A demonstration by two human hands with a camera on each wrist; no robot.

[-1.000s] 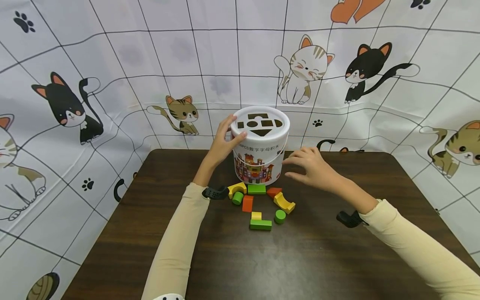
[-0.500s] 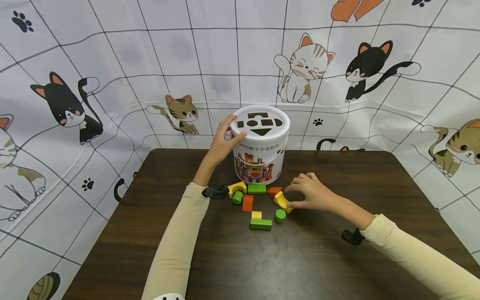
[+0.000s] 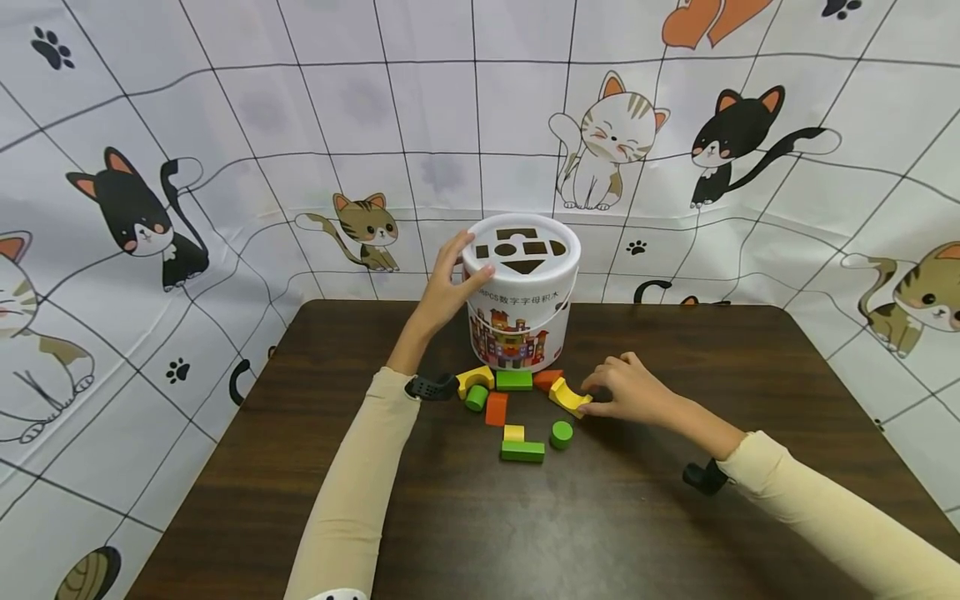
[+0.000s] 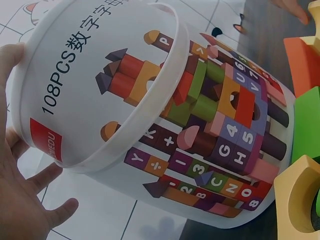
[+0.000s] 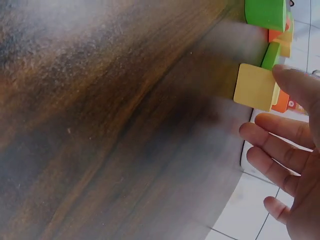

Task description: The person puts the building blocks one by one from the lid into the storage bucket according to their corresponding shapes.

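A white bucket with a thin handle and printed building blocks stands upright on the table. Shaped holes pierce its lid. My left hand rests on the left of the lid's rim, thumb in front and fingers spread; the left wrist view shows the lower fingers extended. Low over the table at the bucket's right, my right hand reaches a yellow arch block. The thumb meets that block's near end, while in the right wrist view the other fingers stay loosely bent, apart from the yellow block.
In front of the bucket lie another yellow arch, a green bar, a red block, a green cylinder, an orange block, a small yellow block, a second green bar and a round green block.
My right hand has come down from beside the bucket toward the near right, to the yellow arch block. My left hand has stayed on the lid, and the blocks lie as before.
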